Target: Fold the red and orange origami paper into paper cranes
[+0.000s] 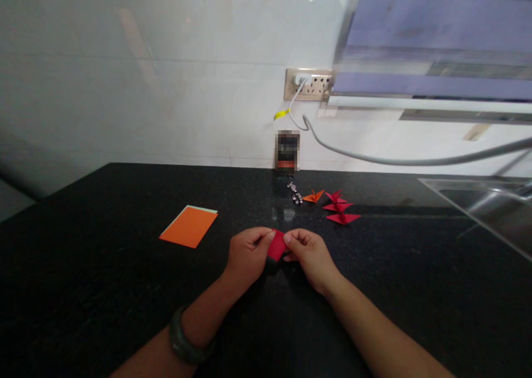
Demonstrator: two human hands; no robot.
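A small folded piece of red paper [276, 246] is pinched between both hands, just above the dark countertop. My left hand [250, 251] grips its left edge between thumb and fingers. On the opposite edge, my right hand [308, 255] is closed in a similar pinch. Beyond my right hand stand several folded paper cranes: an orange crane [314, 197] and a row of red cranes [343, 218]. Left of my hands lies a stack of square paper with an orange sheet [190, 226] on top and a pale edge showing beneath.
A phone-like object [287, 151], blurred out, leans on the wall, with a beaded strap [295, 193] before it. A white cable [374, 159] runs from the wall socket [307, 85] to the right. A metal sink [490, 206] is set into the black counter [124, 289] at right.
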